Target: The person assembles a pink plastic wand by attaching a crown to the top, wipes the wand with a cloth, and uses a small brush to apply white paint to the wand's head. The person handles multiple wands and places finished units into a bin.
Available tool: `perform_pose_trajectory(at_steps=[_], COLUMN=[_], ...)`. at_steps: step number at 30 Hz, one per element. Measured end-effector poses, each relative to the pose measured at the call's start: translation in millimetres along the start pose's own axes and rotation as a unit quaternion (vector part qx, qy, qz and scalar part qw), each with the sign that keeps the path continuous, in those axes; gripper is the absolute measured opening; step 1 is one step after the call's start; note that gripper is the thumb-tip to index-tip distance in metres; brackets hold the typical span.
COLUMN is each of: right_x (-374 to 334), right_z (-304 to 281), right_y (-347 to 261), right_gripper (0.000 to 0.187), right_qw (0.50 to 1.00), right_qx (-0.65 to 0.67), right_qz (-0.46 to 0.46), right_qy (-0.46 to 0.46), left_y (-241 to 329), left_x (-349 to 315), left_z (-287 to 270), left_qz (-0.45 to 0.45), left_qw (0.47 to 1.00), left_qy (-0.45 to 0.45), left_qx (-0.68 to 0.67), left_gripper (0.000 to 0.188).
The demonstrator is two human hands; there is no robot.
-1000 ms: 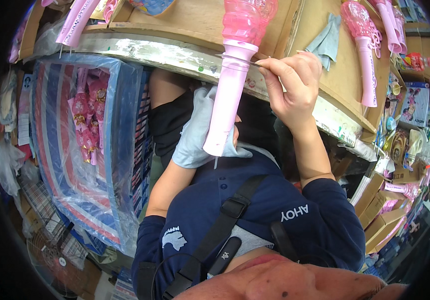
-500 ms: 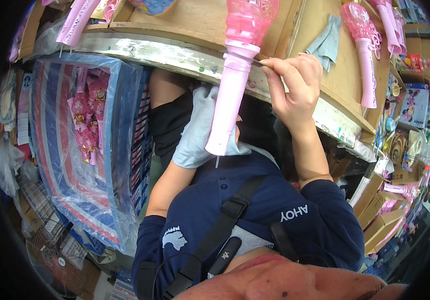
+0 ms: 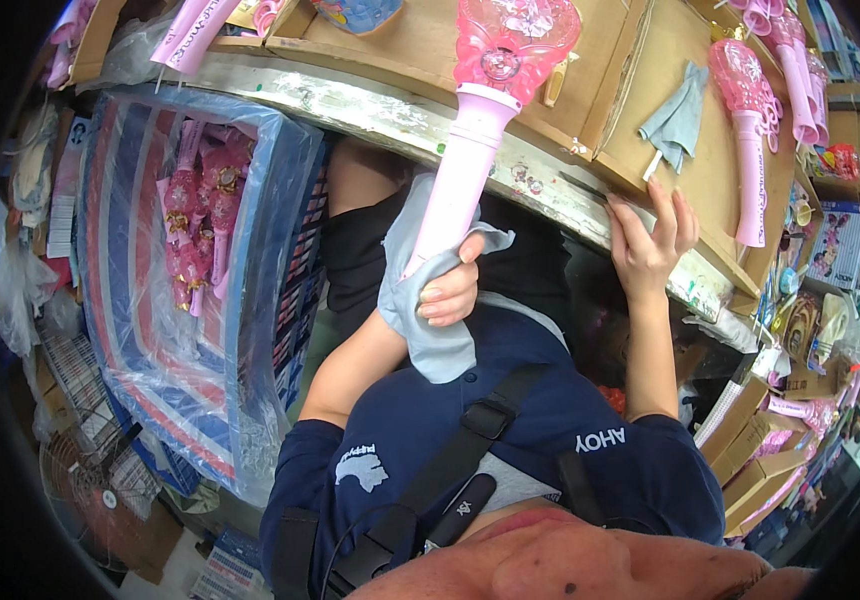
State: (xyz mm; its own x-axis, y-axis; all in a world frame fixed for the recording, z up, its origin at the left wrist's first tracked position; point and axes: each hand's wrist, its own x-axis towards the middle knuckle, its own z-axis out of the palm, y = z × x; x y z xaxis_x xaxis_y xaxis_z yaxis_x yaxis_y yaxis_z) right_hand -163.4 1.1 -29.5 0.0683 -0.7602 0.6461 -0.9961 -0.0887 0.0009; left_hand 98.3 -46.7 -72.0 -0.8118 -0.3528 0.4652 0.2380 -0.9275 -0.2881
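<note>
My left hand is closed through a pale blue-grey cloth around the lower handle of a pink toy wand. The wand tilts upward, its translucent pink ornate head over the worktable's edge; the cloth covers the handle's bottom end. On the right, my right hand reaches over the table edge with fingers apart. Its fingertips are at the end of a thin white stick beside a second grey cloth in a cardboard tray; whether they touch cannot be made out.
Another pink wand lies right of the grey cloth. The worktable's worn white edge runs across in front of me. At left stands a plastic-lined blue crate holding several pink wands. Cardboard boxes crowd the right side.
My right hand has left the wand's collar, moved right and opened its fingers. My left hand with the cloth now wraps the handle's lower end more visibly.
</note>
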Motion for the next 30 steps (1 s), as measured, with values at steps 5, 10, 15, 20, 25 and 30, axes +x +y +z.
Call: perform_pose_trajectory(at_steps=[5,10,15,20,25,30], right_x=[-4,34,88,89,71,55], right_z=[-12,-17,30,17,-14,-36], right_y=[-10,-80,-111,-100,-125,-154], right_gripper=[0.028,0.044,0.055,0.044,0.079,0.087], right_qw=[0.996,0.696,0.291,0.681,0.819,0.884], right_qx=[-0.013,0.624,0.848,0.615,0.451,0.300], right_qz=[0.068,0.312,0.391,0.314,0.126,0.048], right_qy=[-0.064,-0.170,-0.210,-0.244,-0.331,-0.356], left_y=[2,-4,-19,-8,-1,12], left_x=[-2,-6,4,19,33,46], left_z=[-10,10,28,65,100,130], left_qz=[-0.007,0.001,0.048,0.311,0.415,0.482], left_qw=[0.999,0.997,0.831,0.732,0.761,0.629], left_qy=[-0.039,0.079,0.427,0.373,0.349,0.353], left_qx=[-0.020,-0.003,0.352,0.477,0.356,0.497], left_gripper=[0.053,0.058,0.039,0.067,0.075,0.055])
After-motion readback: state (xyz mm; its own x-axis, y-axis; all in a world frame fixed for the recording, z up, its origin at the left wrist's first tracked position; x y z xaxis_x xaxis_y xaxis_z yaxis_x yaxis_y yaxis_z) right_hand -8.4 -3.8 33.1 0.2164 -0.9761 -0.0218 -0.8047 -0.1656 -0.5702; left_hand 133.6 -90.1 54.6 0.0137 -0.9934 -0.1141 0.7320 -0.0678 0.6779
